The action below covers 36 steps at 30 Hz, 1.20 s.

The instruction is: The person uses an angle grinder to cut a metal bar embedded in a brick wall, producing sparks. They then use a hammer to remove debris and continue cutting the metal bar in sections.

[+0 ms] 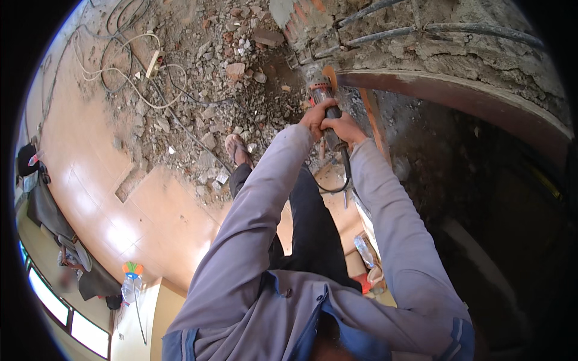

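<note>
An angle grinder (323, 91) is gripped in both my hands, arms stretched out ahead of me. My left hand (315, 118) wraps the front of its body, behind the metal head. Closed round the rear part is my right hand (347, 128), a little nearer to me. An orange-brown disc (329, 76) stands on the right side of the head, close to the end of a long reddish-brown beam (421, 82); whether they touch I cannot tell. The grinder's black cord (348, 171) loops down from its rear end.
Broken rubble (235, 72) covers the floor ahead and left. Tangled cables (123, 63) and a power strip (155, 64) lie there. Grey pipes (385, 37) run along the rough wall. My left foot (236, 149) stands at the rubble. A plastic bottle (363, 250) is near my right arm.
</note>
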Each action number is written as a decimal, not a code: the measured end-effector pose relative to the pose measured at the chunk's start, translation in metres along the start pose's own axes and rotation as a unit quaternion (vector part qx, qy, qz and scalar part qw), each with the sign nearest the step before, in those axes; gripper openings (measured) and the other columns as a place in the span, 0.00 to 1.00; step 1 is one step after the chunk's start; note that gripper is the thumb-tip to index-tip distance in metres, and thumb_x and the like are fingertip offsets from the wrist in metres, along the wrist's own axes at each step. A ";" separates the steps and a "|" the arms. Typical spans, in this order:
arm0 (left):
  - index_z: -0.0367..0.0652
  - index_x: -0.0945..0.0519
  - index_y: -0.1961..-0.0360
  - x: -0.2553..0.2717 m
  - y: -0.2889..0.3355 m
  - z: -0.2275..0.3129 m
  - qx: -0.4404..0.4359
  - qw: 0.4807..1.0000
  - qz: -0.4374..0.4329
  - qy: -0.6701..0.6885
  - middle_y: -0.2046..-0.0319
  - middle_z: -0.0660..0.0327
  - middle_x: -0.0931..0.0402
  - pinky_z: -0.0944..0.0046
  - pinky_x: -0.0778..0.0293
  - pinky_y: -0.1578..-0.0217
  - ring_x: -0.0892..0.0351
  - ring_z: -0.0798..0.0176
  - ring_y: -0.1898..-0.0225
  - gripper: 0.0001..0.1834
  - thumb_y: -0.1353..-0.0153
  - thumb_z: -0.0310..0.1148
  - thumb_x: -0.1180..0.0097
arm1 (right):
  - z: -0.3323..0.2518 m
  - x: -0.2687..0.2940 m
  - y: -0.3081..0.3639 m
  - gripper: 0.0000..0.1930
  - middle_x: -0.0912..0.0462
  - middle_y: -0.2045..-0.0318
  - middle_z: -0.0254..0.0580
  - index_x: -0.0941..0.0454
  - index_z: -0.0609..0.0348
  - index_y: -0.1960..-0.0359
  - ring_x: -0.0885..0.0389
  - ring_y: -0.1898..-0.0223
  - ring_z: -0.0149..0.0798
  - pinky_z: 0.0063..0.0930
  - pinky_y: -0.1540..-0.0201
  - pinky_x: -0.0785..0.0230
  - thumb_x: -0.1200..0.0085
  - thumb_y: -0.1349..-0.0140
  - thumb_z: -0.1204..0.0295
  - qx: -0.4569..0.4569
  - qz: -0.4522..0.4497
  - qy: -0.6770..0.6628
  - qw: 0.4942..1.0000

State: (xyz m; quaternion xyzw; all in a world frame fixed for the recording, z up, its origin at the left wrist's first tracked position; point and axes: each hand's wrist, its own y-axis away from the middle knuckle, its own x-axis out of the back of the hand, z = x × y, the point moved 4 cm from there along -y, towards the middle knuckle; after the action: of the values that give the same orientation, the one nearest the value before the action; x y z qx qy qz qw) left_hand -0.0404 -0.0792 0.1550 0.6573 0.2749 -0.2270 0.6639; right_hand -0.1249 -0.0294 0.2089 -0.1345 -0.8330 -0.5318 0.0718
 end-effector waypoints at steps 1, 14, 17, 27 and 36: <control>0.46 0.24 0.58 -0.003 -0.002 0.003 -0.007 1.000 -0.003 0.005 0.70 0.60 0.20 0.59 0.22 0.66 0.19 0.60 0.72 0.15 0.40 0.41 0.36 | -0.001 0.002 -0.002 0.25 0.16 0.62 0.47 0.18 0.69 0.58 0.17 0.59 0.41 0.32 0.57 0.28 0.33 0.56 0.63 -0.006 -0.002 0.017 1.000; 0.43 0.23 0.58 -0.030 -0.010 0.023 0.016 1.000 -0.020 0.005 0.71 0.59 0.18 0.59 0.21 0.68 0.19 0.60 0.74 0.18 0.40 0.45 0.37 | -0.041 0.023 -0.006 0.18 0.15 0.66 0.42 0.17 0.64 0.60 0.16 0.69 0.37 0.29 0.65 0.25 0.36 0.52 0.67 -0.052 -0.040 0.022 0.998; 0.43 0.22 0.58 -0.028 -0.011 0.027 0.019 0.999 -0.023 0.013 0.71 0.59 0.18 0.59 0.21 0.68 0.18 0.60 0.73 0.18 0.40 0.45 0.36 | -0.051 0.024 -0.001 0.21 0.15 0.68 0.47 0.17 0.73 0.63 0.16 0.69 0.39 0.31 0.68 0.27 0.34 0.54 0.67 -0.041 -0.036 0.012 0.998; 0.42 0.20 0.55 -0.004 -0.007 0.036 0.059 0.997 -0.007 -0.045 0.67 0.57 0.16 0.56 0.20 0.63 0.16 0.56 0.69 0.21 0.42 0.46 0.35 | -0.028 -0.009 -0.019 0.24 0.15 0.63 0.48 0.19 0.73 0.59 0.16 0.66 0.39 0.32 0.64 0.24 0.32 0.59 0.70 -0.024 0.037 -0.047 0.998; 0.43 0.19 0.58 -0.001 0.002 0.029 0.030 0.999 -0.013 -0.028 0.67 0.56 0.15 0.56 0.19 0.61 0.15 0.55 0.68 0.18 0.43 0.45 0.34 | -0.027 -0.011 -0.012 0.26 0.16 0.64 0.48 0.19 0.72 0.59 0.16 0.65 0.38 0.31 0.62 0.24 0.31 0.59 0.66 -0.022 0.016 0.012 1.000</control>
State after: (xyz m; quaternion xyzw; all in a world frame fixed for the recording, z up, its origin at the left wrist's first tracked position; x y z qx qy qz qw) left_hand -0.0381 -0.1086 0.1571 0.6667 0.2579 -0.2625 0.6482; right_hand -0.1187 -0.0605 0.2069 -0.1429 -0.8178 -0.5506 0.0878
